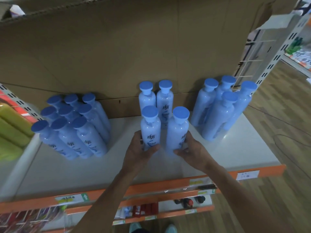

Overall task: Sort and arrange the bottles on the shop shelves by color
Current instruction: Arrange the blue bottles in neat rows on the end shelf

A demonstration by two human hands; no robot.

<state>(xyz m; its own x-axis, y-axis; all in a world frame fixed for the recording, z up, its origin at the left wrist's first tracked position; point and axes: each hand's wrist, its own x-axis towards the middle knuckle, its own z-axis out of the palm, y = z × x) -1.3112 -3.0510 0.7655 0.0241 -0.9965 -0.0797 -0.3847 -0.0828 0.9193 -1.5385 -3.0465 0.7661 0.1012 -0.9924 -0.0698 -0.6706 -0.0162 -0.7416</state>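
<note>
My left hand (140, 151) and right hand (190, 149) each grasp a blue-capped bottle (150, 127); I should slide both back squarely, bases flat on the shelf (117, 167).

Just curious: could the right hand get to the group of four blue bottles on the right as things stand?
Probably yes. The right hand holds a bottle now, but bare shelf lies between it and the right-hand group, with nothing in the way.
</note>
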